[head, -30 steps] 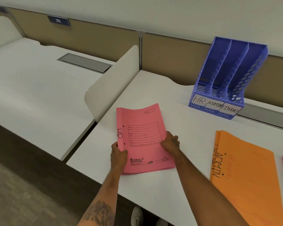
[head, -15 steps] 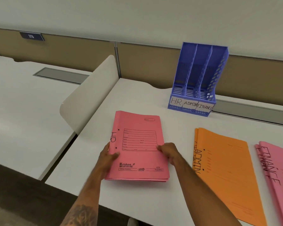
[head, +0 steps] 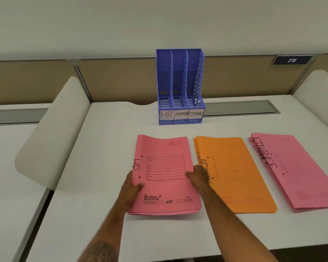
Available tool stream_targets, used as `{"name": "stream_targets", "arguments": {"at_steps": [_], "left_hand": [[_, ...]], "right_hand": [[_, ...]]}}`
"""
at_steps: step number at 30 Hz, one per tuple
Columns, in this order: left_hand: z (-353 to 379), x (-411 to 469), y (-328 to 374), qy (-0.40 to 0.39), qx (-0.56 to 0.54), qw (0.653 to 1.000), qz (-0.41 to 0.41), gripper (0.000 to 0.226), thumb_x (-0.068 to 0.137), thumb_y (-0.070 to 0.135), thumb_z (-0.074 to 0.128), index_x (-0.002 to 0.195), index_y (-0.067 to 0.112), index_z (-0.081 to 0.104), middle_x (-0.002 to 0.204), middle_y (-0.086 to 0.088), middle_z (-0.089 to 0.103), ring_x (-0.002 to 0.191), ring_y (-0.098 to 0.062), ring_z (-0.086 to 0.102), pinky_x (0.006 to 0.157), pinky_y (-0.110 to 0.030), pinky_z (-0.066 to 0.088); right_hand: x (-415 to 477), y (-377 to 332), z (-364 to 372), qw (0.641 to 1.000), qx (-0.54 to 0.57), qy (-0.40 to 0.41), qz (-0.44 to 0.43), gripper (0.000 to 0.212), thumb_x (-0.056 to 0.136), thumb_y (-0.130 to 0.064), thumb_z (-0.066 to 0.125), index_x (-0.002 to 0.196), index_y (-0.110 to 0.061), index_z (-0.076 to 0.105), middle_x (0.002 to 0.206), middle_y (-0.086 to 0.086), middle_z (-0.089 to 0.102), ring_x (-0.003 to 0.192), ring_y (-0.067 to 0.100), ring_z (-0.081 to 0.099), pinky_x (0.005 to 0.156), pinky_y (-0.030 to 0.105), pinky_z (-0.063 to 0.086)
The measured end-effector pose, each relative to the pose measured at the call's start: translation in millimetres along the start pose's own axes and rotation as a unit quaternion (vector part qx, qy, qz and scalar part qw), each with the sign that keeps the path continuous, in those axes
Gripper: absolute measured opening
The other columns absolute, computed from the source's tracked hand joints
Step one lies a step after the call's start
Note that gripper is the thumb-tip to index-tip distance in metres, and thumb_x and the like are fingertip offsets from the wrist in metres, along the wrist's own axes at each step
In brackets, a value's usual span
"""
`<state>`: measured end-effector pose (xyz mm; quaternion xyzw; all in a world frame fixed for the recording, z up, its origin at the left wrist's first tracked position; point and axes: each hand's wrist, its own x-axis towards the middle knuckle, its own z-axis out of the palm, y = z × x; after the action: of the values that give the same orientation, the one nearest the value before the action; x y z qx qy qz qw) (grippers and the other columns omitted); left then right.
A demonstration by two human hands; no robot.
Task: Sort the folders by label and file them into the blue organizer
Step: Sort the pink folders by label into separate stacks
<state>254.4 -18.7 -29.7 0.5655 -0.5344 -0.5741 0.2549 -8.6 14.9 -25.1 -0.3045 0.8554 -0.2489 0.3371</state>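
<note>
Where the left hand grips: left edge of the pink HR folders, thumb on top, fingers hidden beneath.
Right hand: pinches the same stack's right edge, thumb on the cover.
HR folders: between both hands, on the white desk, apart from the blue organizer behind.
ADMIN folders: orange, just right of the right hand.
FINANCE folders: pink, farthest right.

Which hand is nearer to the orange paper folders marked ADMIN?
Right. The right hand grips the right edge of the pink paper HR folders, beside the left edge of the orange folders. The left hand grips the pink stack's left edge, on the far side.
</note>
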Motion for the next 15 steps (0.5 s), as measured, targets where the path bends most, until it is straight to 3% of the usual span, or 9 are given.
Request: {"name": "stream_targets", "arguments": {"at_steps": [5, 8, 11, 15], "left_hand": [[9.4, 2.7, -1.8, 0.037, 0.108, 0.993, 0.007, 0.057, 0.089, 0.011, 0.063, 0.142, 0.016, 0.043, 0.132, -0.008, 0.059, 0.118, -0.031, 0.059, 0.098, -0.051, 0.051], [10.8, 7.5, -3.5, 0.045, 0.158, 0.986, -0.024, 0.058, 0.09, 0.02, 0.064, 0.143, 0.017, 0.04, 0.133, -0.012, 0.054, 0.121, -0.036, 0.054, 0.1, -0.056, 0.048], [13.3, 9.5, -3.0, 0.072, 0.21, 0.973, -0.062, 0.072, 0.09, 0.034, 0.067, 0.149, 0.013, 0.031, 0.14, -0.018, 0.044, 0.129, -0.04, 0.044, 0.108, -0.056, 0.039], [13.6, 13.4, 3.8, 0.12, 0.199, 0.968, -0.09, 0.092, 0.087, 0.045, 0.069, 0.154, 0.007, 0.017, 0.149, -0.021, 0.034, 0.139, -0.042, 0.03, 0.109, -0.057, 0.032]], "right_hand": [[-9.0, 9.3, 5.1, 0.999, -0.035, 0.03, 0.014, 0.033, 0.092, -0.012, 0.06, 0.124, -0.008, 0.057, 0.123, 0.013, 0.064, 0.107, 0.03, 0.062, 0.078, 0.028, 0.047], [-11.8, 12.2, 9.0, 0.997, -0.064, 0.039, 0.01, 0.035, 0.092, -0.011, 0.058, 0.127, -0.007, 0.055, 0.126, 0.014, 0.062, 0.11, 0.03, 0.061, 0.084, 0.03, 0.05], [-14.2, 9.5, 8.6, 0.995, -0.084, 0.045, 0.008, 0.035, 0.092, -0.013, 0.054, 0.127, -0.009, 0.052, 0.124, 0.014, 0.061, 0.107, 0.031, 0.061, 0.084, 0.035, 0.055], [-17.5, 3.4, 10.3, 0.991, -0.123, 0.052, -0.007, 0.04, 0.091, -0.012, 0.05, 0.131, -0.008, 0.046, 0.124, 0.014, 0.061, 0.106, 0.031, 0.062, 0.083, 0.038, 0.056]]}}
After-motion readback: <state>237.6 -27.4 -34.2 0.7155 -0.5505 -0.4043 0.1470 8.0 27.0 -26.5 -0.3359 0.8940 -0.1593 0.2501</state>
